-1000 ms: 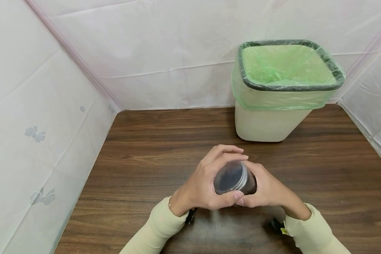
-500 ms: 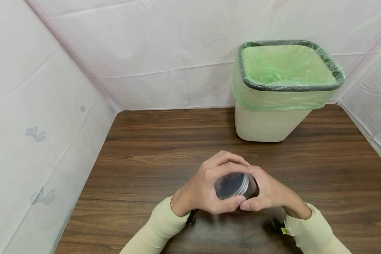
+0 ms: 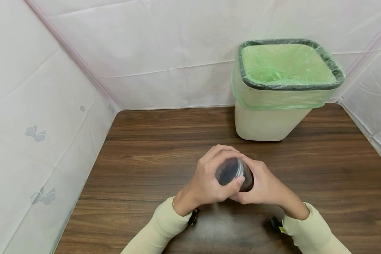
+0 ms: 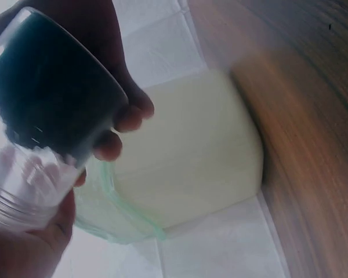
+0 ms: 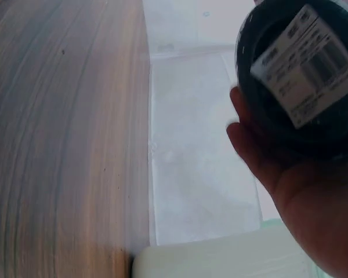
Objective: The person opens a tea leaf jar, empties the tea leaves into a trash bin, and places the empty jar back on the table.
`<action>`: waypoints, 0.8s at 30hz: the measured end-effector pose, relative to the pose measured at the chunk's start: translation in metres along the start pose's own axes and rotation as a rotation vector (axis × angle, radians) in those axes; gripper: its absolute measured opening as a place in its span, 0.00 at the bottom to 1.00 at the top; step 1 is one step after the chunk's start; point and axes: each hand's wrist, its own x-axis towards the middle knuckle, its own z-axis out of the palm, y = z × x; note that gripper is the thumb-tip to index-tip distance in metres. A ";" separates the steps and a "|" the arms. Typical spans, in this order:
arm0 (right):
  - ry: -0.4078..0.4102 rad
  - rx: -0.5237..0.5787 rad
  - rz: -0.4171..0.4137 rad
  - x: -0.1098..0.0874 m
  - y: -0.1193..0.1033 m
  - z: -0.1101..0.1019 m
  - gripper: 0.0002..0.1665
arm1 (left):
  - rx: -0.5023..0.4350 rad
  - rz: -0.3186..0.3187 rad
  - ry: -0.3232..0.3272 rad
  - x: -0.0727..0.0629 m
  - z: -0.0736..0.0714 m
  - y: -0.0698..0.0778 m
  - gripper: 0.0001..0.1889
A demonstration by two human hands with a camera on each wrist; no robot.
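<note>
Jar [image 3: 234, 170]: held tilted above the near part of the table [image 3: 139, 176], between both hands; a printed sticker [image 5: 307, 66] is borne on its base.
Clear threaded end [image 4: 23, 202]: gripped by the left hand [image 3: 207, 176], its fingers curled over the far side.
Dark body [image 4: 52, 81]: clasped by the curled right hand [image 3: 265, 183].
Left thumb [image 3: 234, 186]: shifted upward across the threads since half a second ago, the jar being carried slightly higher in the head view.
Meaning: a re-set hold is judged; no parting of the two ends is seen.
Bin [image 3: 263, 123]: stood beyond the hands, untouched, lined with a green bag [image 3: 284, 100].
</note>
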 end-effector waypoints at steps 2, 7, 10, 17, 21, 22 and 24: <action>0.040 -0.069 0.016 0.000 -0.001 0.002 0.46 | 0.020 -0.042 0.009 -0.002 0.001 -0.001 0.20; 0.086 -0.157 0.025 0.000 -0.001 0.003 0.48 | 0.061 -0.105 0.002 -0.004 0.002 -0.002 0.22; 0.094 -0.178 0.018 0.001 0.000 0.004 0.48 | 0.066 -0.117 -0.002 -0.005 0.002 -0.002 0.22; 0.094 -0.186 0.005 0.001 0.000 0.004 0.48 | 0.067 -0.137 -0.019 -0.005 0.001 -0.001 0.22; 0.094 -0.192 0.006 0.001 0.000 0.004 0.48 | 0.064 -0.150 -0.027 -0.005 0.000 0.000 0.23; 0.094 -0.193 0.006 0.000 0.000 0.004 0.48 | 0.063 -0.152 -0.028 -0.006 0.000 0.001 0.23; 0.094 -0.195 0.006 0.000 0.000 0.004 0.49 | 0.061 -0.157 -0.031 -0.006 0.000 0.001 0.23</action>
